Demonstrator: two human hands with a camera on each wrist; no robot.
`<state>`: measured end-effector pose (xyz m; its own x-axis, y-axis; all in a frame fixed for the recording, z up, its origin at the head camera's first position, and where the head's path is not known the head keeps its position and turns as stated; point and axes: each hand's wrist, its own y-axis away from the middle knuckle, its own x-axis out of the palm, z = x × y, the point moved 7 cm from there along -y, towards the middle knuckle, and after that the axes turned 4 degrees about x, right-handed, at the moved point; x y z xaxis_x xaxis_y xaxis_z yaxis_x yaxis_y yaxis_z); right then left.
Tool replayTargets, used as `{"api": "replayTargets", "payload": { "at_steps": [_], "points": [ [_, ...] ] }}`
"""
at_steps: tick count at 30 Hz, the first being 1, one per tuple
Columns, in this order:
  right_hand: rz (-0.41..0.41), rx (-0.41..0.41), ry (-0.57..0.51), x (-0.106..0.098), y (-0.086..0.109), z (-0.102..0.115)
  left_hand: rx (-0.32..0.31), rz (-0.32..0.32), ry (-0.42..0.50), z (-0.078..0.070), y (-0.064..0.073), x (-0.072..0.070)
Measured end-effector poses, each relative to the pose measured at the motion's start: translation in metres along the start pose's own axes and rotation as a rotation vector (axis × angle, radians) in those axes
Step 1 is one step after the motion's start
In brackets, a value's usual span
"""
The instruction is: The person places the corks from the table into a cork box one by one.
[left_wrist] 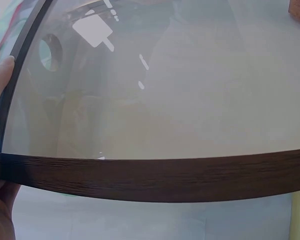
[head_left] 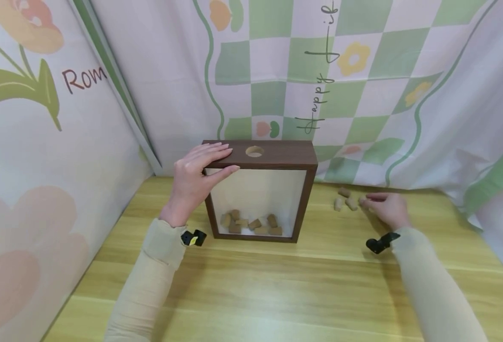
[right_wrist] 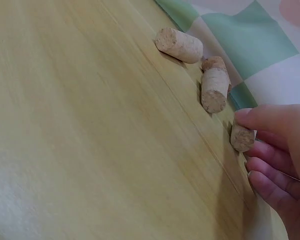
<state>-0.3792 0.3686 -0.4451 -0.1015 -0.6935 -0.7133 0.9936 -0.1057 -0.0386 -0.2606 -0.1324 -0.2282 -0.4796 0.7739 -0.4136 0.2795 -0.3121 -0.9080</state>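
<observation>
A dark brown wooden shadow box with a clear front stands upright on the table, with a round hole in its top. My left hand rests over the box's top left corner, fingers stretched along the top. Its thumb lies at the frame's front edge in the left wrist view. Several wine corks lie inside at the bottom. Off to the right, my right hand pinches a cork between thumb and fingers, low at the tabletop.
Three loose corks lie beside the right hand, near the table's back edge. A patterned curtain hangs right behind the box and table, and another printed cloth borders the left side. The wooden table extends toward me.
</observation>
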Motion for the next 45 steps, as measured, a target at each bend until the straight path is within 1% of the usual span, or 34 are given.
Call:
{"api": "replayTargets", "payload": {
  "at_steps": [5,10,15,20,25,28,34,39,45],
  "points": [
    [0.004,0.011,-0.012,0.002,0.001,-0.001,0.002,-0.010,-0.002,0.000,0.001,0.000],
    [0.006,0.034,-0.021,0.002,0.003,-0.003,0.003,-0.006,0.006,0.000,0.001,0.002],
    [-0.026,0.034,-0.024,-0.002,0.007,-0.003,-0.002,-0.003,0.011,0.000,0.001,0.002],
    [-0.052,0.023,-0.098,-0.010,0.013,0.006,-0.002,-0.002,0.009,0.001,0.001,0.002],
    [-0.054,0.062,-0.127,-0.016,0.014,0.014,-0.003,-0.014,0.010,0.000,0.001,0.002],
    [-0.059,0.050,-0.129,-0.020,0.014,0.022,-0.006,-0.019,0.007,0.000,0.000,0.002],
    [-0.089,-0.033,-0.127,-0.029,0.019,0.050,-0.007,-0.002,-0.010,0.000,0.000,0.001],
    [-0.085,-0.048,-0.106,-0.035,0.025,0.071,-0.009,0.009,-0.016,0.001,0.001,0.001],
    [-0.128,-0.088,-0.145,-0.045,0.032,0.098,-0.002,0.003,-0.011,0.001,0.001,0.001]
  ]
}}
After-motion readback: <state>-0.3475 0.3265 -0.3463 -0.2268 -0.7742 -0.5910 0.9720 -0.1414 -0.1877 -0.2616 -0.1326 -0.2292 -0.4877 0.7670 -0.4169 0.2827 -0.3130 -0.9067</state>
